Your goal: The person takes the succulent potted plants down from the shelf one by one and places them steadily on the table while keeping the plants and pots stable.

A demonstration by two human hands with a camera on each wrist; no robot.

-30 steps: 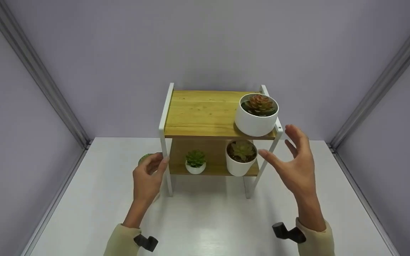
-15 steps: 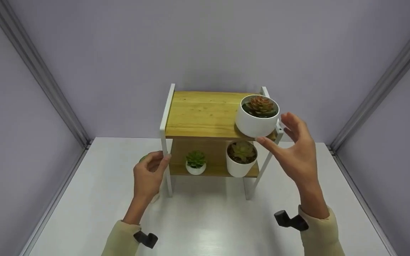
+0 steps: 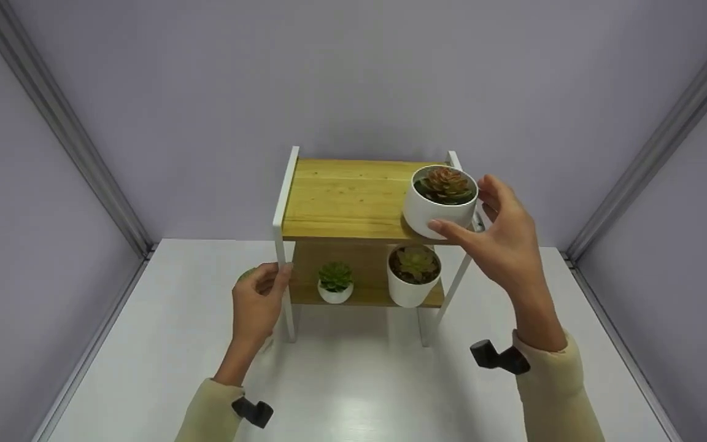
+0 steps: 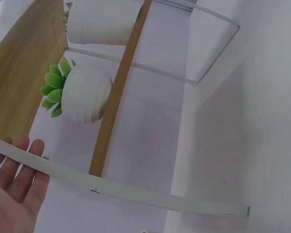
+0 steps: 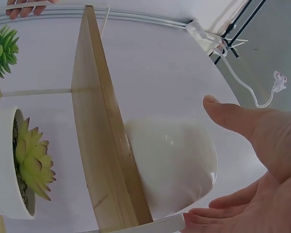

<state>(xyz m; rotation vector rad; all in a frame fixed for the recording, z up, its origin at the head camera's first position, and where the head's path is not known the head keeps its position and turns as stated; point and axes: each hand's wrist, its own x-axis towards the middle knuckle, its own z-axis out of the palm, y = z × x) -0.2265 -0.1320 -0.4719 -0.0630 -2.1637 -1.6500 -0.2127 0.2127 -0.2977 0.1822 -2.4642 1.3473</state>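
A white two-tier shelf with wooden boards (image 3: 347, 196) stands against the back wall. My left hand (image 3: 256, 304) grips its left front post, fingers behind the white bar (image 4: 131, 191) in the left wrist view. My right hand (image 3: 507, 242) is spread around a white pot (image 3: 430, 209) with a reddish succulent (image 3: 447, 185), at the upper board's right front corner. The thumb lies before the pot and the fingers at its right side. In the right wrist view, a gap shows between thumb and pot (image 5: 172, 162). Whether the fingers touch it is unclear.
On the lower board sit a small white pot with a green succulent (image 3: 335, 277) and a larger one with a yellow-green succulent (image 3: 415, 265). Behind my left hand, a green plant (image 3: 247, 275) is mostly hidden. Walls enclose the white table (image 3: 175, 319).
My right hand has moved up and left from beside the shelf to around the upper pot. My left hand stays at the post, and the pots stay in place.
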